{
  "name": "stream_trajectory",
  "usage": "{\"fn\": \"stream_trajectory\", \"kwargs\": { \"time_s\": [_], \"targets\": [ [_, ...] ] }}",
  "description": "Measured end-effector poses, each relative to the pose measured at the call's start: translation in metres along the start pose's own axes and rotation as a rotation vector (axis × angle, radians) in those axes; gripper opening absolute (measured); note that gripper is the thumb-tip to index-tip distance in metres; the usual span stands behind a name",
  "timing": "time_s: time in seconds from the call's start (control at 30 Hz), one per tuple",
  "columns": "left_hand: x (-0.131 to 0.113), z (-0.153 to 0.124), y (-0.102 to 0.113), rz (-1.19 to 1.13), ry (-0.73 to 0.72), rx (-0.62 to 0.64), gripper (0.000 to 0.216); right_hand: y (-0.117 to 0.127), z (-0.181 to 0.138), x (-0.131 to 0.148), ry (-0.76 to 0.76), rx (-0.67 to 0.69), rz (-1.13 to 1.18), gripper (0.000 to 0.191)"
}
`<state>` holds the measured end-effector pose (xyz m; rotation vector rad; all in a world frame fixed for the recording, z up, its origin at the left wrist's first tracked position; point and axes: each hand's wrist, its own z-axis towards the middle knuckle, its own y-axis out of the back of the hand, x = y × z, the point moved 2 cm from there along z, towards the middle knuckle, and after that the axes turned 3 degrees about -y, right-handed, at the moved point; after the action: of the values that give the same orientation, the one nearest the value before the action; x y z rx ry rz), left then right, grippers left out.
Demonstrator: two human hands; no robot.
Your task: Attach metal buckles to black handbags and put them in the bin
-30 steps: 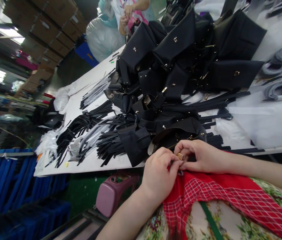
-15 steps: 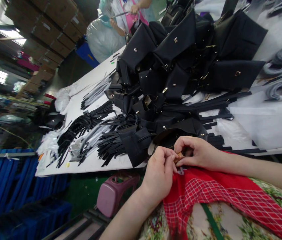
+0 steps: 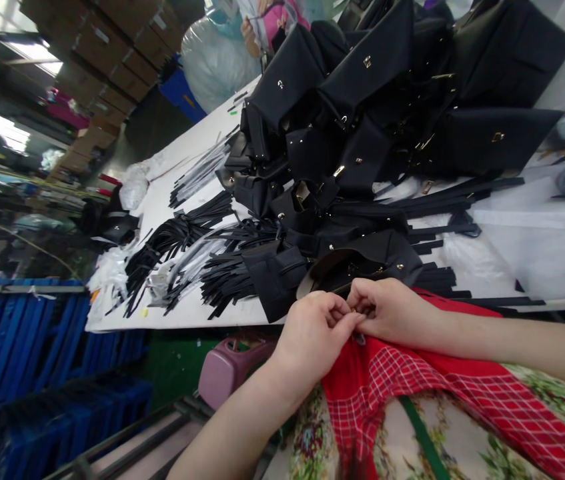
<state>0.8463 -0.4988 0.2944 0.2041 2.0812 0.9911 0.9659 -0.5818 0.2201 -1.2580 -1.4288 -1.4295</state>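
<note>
My left hand (image 3: 312, 333) and my right hand (image 3: 395, 312) meet at the fingertips above my red apron (image 3: 355, 373), by the table's near edge. Both are closed in a pinch. A small gold-brown piece (image 3: 354, 311) barely shows between the fingers, mostly covered by them. What my left fingers grip is hidden. Just beyond my hands lies a black handbag (image 3: 387, 253) with its mouth gaping and small gold studs on it. A flat black bag part (image 3: 272, 277) with a strap rests to its left.
Many black handbags (image 3: 367, 87) with gold clasps are heaped on the white table (image 3: 155, 207). Bundles of black straps (image 3: 227, 277) lie to the left, plastic sheeting (image 3: 552, 247) to the right. A mauve stool (image 3: 222, 373) stands below. Another person (image 3: 272, 23) is across the table.
My fingertips have drawn closer together, and the gold-brown piece that showed between them is now mostly covered. The view has shifted slightly, so the table contents appear moved.
</note>
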Motion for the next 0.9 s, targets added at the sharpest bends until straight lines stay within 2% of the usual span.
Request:
{"fn": "stream_trajectory", "kwargs": {
  "time_s": [0.13,0.23,0.37,0.5,0.57,0.73,0.83,0.9],
  "targets": [
    [-0.009,0.000,0.002,0.134,-0.029,0.007,0.012,-0.002,-0.002,0.001,0.006,-0.025,-0.055,0.012],
    [-0.019,-0.002,0.001,0.222,-0.148,0.027,0.012,-0.001,-0.003,0.001,-0.008,-0.024,0.001,0.012],
    [-0.020,-0.007,0.003,0.097,-0.329,0.090,0.015,0.005,-0.004,-0.001,-0.029,-0.056,0.132,0.012],
    [-0.003,-0.007,0.009,-0.137,-0.264,0.036,0.014,0.009,-0.002,-0.003,-0.039,-0.108,0.209,0.021],
    [0.003,-0.006,0.010,-0.181,-0.221,-0.001,0.012,0.010,-0.001,-0.004,-0.048,-0.101,0.227,0.025],
    [-0.002,-0.001,0.008,-0.013,-0.283,-0.117,0.012,0.009,0.000,-0.006,-0.065,-0.081,0.229,0.024],
    [-0.006,0.002,0.005,0.052,-0.269,-0.101,0.014,0.009,0.000,-0.008,-0.071,-0.069,0.215,0.019],
    [-0.006,0.004,0.004,0.043,-0.258,-0.065,0.007,0.009,0.000,-0.009,-0.070,-0.058,0.189,0.018]
  ]
}}
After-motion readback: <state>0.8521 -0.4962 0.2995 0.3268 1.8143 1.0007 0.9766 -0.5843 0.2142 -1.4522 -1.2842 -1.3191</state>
